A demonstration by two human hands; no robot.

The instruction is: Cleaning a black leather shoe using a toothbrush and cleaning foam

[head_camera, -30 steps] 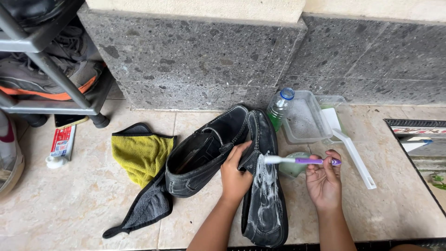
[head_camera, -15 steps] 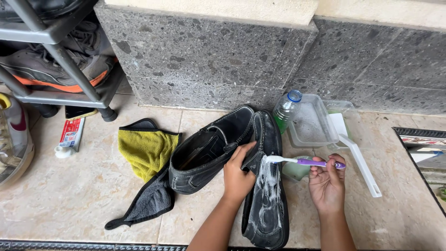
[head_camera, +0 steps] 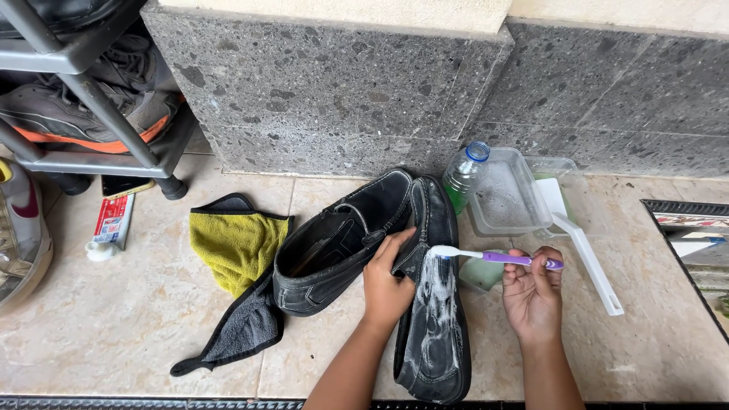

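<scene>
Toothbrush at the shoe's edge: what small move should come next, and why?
Probably draw the toothbrush back down along the foamy shoe. The right hand holds its bristles at the shoe's upper edge, white foam covers the side below, and the left hand steadies the shoe, so another stroke seems apt.

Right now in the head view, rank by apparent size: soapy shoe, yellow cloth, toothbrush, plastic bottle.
1. Soapy shoe, steadied by left hand
2. Yellow cloth
3. Toothbrush in right hand and plastic bottle: long and thin versus short and stout, too close to rank.
</scene>
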